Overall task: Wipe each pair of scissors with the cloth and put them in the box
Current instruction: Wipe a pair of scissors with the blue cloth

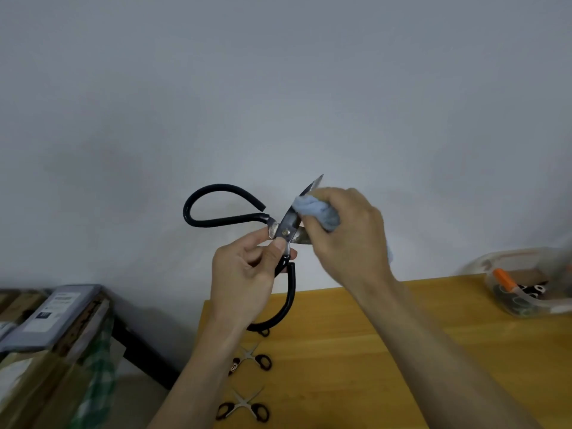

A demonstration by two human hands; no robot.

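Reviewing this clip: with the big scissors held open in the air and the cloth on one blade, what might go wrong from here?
1. The right hand rubs the cloth along a bare blade of the large black-handled scissors; a slip may cut the fingers.
2. The left hand only pinches near the pivot, so the open scissors might swing or drop onto the small scissors on the table.

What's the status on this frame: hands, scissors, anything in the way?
Left hand pinching large black scissors at pivot, blades open. Right hand rubbing blue cloth on blade. Two small scissors waiting on table. Nothing obstructing.
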